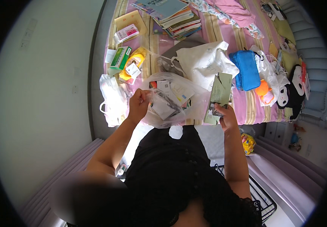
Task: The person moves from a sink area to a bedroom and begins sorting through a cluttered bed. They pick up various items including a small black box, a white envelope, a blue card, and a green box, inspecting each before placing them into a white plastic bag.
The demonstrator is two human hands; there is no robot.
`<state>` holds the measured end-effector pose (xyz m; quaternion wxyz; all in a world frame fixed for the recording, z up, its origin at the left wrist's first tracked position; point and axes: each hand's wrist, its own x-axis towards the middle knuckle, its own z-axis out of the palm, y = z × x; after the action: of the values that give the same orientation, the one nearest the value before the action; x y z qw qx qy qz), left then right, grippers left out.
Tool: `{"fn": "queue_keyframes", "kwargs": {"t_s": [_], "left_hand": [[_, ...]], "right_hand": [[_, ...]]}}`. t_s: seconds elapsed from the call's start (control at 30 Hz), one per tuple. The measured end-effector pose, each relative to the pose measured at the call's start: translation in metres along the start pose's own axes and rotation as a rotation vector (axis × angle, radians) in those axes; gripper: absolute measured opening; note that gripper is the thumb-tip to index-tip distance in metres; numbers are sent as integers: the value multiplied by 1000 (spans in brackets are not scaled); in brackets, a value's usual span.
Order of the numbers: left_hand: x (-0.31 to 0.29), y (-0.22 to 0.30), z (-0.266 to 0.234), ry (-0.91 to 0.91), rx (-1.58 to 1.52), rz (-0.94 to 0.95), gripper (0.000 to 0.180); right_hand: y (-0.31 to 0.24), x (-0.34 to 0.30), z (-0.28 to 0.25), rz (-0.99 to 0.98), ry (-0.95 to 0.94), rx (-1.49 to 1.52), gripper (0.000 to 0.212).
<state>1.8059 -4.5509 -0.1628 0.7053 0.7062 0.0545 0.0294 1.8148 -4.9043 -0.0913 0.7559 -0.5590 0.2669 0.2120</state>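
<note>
My right hand (228, 116) grips a flat, grey-green paper folder or flattened carton (221, 89) at its lower end, with the thumb on top. My left hand (138, 105) is closed, fingertips pinched on thin clear plastic (152, 94). Whether that is the bag's rim or a separate wrapper, I cannot tell. Between the hands lies a wide-mouthed translucent plastic bag (197, 96). Inside it are white papers (163, 109), a cream envelope-like sheet (182, 92) and a dark strip in clear wrap (168, 100).
All this lies on a bed with a striped cover (243, 113). Around the bag are a white cloth bag (205, 60), a blue case (245, 70), a green box (121, 57), a yellow pouch (137, 59), a white plastic bag (112, 96) and a stack of books (180, 24).
</note>
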Motion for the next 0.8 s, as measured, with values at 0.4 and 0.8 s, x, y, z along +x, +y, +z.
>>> {"fn": "queue_keyframes", "kwargs": {"t_s": [0.4, 0.8], "left_hand": [[56, 126, 25, -136, -695, -388, 15], [25, 167, 15, 83, -504, -286, 55]], "right_hand": [[-46, -5, 52, -151, -469, 286, 49], [-91, -4, 120, -208, -594, 100, 32]]}}
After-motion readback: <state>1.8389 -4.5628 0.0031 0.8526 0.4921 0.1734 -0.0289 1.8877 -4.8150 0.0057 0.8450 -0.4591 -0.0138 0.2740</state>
